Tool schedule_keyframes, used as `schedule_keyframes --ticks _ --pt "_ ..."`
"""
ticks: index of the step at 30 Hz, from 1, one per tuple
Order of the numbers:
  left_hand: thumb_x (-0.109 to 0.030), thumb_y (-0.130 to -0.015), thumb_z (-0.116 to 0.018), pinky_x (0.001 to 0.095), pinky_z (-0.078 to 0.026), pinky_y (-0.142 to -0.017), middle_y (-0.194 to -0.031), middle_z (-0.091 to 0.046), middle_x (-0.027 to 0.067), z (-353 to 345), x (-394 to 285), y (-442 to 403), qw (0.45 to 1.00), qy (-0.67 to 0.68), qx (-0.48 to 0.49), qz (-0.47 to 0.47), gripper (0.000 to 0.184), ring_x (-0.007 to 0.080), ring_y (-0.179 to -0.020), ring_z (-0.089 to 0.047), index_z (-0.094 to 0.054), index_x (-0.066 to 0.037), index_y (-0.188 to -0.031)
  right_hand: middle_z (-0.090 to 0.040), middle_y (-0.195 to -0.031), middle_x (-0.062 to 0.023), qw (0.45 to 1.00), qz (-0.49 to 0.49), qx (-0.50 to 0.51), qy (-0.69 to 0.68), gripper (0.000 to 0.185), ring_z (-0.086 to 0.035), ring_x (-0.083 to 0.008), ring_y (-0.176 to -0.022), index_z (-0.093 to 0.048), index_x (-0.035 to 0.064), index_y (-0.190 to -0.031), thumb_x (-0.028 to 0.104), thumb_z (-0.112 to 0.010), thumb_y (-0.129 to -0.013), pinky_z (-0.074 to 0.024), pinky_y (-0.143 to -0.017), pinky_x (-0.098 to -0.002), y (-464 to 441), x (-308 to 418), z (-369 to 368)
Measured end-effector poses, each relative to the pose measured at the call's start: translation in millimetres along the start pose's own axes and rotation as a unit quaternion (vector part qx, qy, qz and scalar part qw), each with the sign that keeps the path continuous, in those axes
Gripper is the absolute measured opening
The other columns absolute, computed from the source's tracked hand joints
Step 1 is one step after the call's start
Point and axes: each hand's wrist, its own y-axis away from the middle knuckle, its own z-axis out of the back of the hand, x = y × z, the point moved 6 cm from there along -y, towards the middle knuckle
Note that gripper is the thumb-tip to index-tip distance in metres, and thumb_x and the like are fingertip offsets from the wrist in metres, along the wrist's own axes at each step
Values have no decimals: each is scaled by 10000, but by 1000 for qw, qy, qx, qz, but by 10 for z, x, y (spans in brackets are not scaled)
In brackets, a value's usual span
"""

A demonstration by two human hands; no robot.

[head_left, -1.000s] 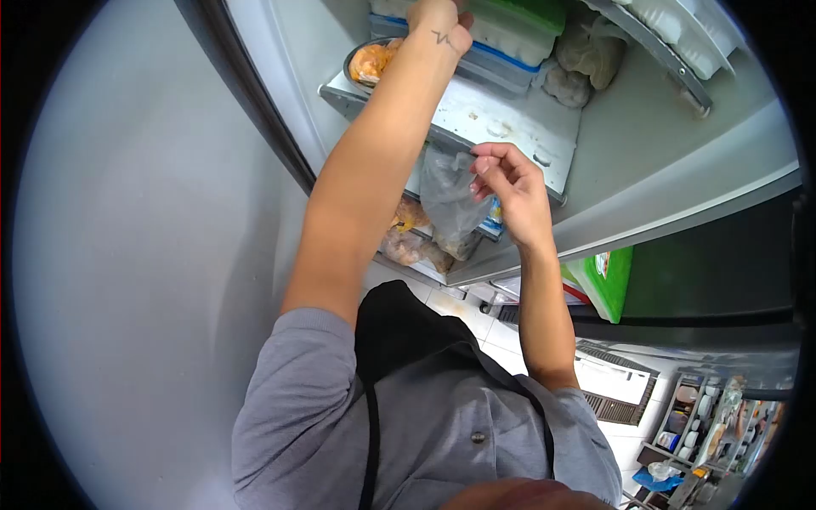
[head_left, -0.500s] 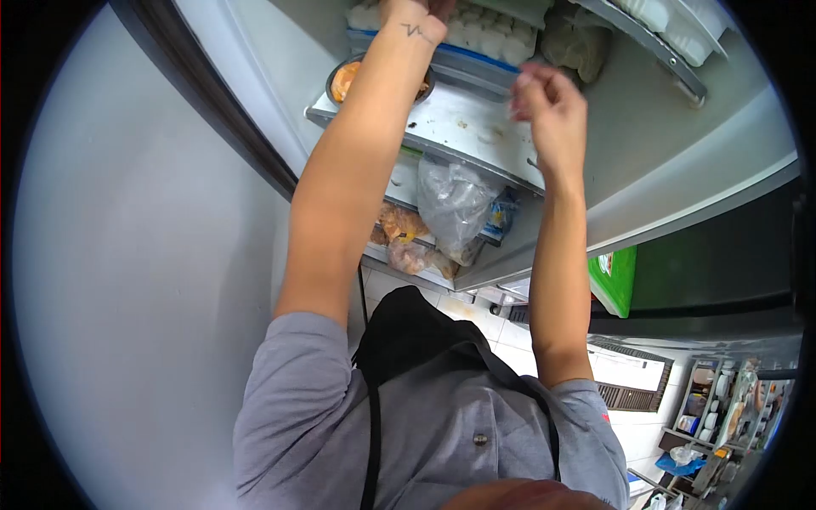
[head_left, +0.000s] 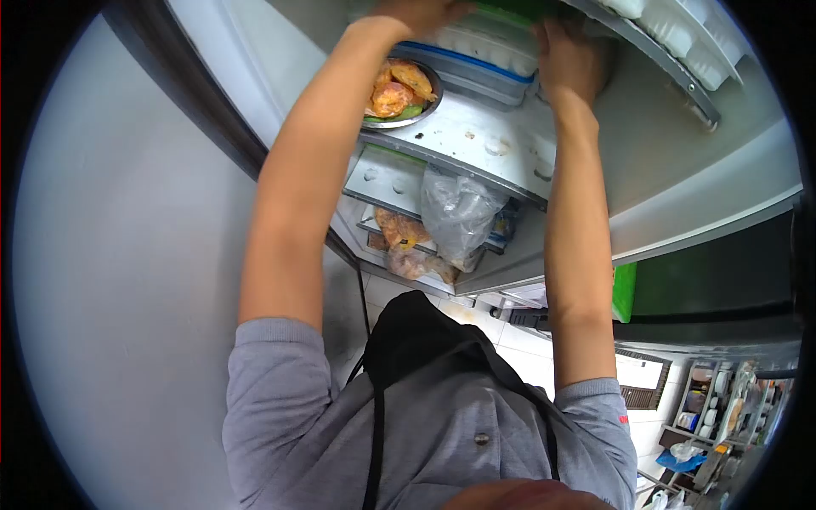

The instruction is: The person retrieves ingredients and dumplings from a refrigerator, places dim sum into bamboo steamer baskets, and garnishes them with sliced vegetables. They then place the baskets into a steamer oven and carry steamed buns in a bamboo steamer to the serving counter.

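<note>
My left hand [head_left: 421,12] reaches into the open fridge at the top edge, blurred and partly cut off. Opposite it, my right hand [head_left: 573,61] is smeared by motion, fingers bent inward. Between them lies something green [head_left: 510,12], only partly in view; whether either hand grips it I cannot tell. Just below is a clear plastic container [head_left: 476,78] with a blue rim and pale contents above it. A round metal dish [head_left: 435,95] with orange-coated pieces, perhaps chicken, and a green leaf sits on the shelf [head_left: 484,140], partly behind my left forearm.
Lower shelves hold a clear plastic bag [head_left: 459,212] and bagged food [head_left: 408,246]. White trays [head_left: 680,38] sit at the upper right beside a metal shelf edge [head_left: 654,64]. The fridge door [head_left: 144,272] stands at left. A rack with goods [head_left: 714,408] is at lower right.
My right hand has moved up and deeper into the fridge. My left arm has shifted left, exposing more of the metal dish. Darker green now shows between the hands.
</note>
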Motion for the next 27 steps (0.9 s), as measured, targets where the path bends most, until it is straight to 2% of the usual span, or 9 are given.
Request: schedule_keyframes --ticks 3,5,6,9,14,18,22,25,27 --pt "-322 -939 -523 486 -482 -903 -1155 -638 175 -180 145 -79 989 -114 46 -79 342 359 -1091 -588 -651 -99 -1165 -677 -1032 -124 993 -41 -108 -37 233 -666 -322 -923 -684 176 -1090 294 -568 -927 -532 -772 -442 68 75 129" --pt "-314 -940 -526 483 -494 -880 -1151 -640 169 -224 170 -66 980 -155 7 -124 343 354 -1079 -594 -643 -88 -1169 -665 -1069 -193 992 3 -120 44 279 -641 -364 -972 -650 9 -1071 143 -485 -890 -500 -867 -473 51 155 212" --pt "-307 -941 -529 479 -506 -856 -1147 -642 164 -234 156 -30 966 -195 -35 -165 344 350 -1066 -600 -636 -77 -1174 -665 -1069 -193 992 4 -119 44 279 -641 -364 -972 -650 9 -1071 143 -485 -890 -500 -867 -473 13 143 235" --pt "-263 -937 -529 475 -489 -884 -1148 -633 183 -278 249 -82 973 -196 -83 -91 334 348 -1051 -601 -618 -49 -1177 -670 -1043 -191 973 86 -164 142 257 -635 -379 -943 -657 14 -1029 145 -512 -863 -496 -825 -487 -122 225 322" --pt "-234 -908 -549 474 -459 -913 -1109 -644 194 -38 364 -163 982 -117 -143 -44 304 345 -1027 -610 -634 -40 -1125 -665 -1019 -215 979 -177 82 52 269 -630 -381 -967 -675 43 -1044 174 -576 -832 -474 -848 -498 -205 25 217" --pt "-239 -870 -586 478 -452 -902 -1060 -650 198 5 270 19 968 -180 -172 19 268 362 -1001 -607 -666 -32 -1020 -660 -1018 -230 985 -162 -59 -10 314 -632 -392 -955 -668 22 -1065 180 -598 -802 -474 -861 -498 -106 15 211" --pt "-252 -851 -601 470 -456 -905 -1046 -649 200 87 227 153 958 -180 -208 83 270 372 -994 -604 -673 -35 -994 -661 -1016 -227 995 -74 35 -64 312 -633 -389 -953 -668 28 -1067 185 -596 -806 -476 -859 -497 -654 104 129" --pt "-209 -845 -587 470 -467 -882 -1003 -655 203 233 91 175 907 -241 -337 -75 248 383 -955 -612 -668 -25 -991 -662 -1015 -224 989 -13 110 -95 311 -634 -387 -951 -667 33 -1068 189 -594 -809 -478 -858 -496 -910 302 -105" --pt "-162 -835 -570 474 -473 -874 -1026 -654 217 161 471 118 964 -124 -228 60 246 392 -965 -614 -666 -6 -999 -663 -1015 -222 984 7 147 -104 310 -635 -386 -950 -667 37 -1069 191 -593 -811 -479 -857 -496 -1004 409 -232"
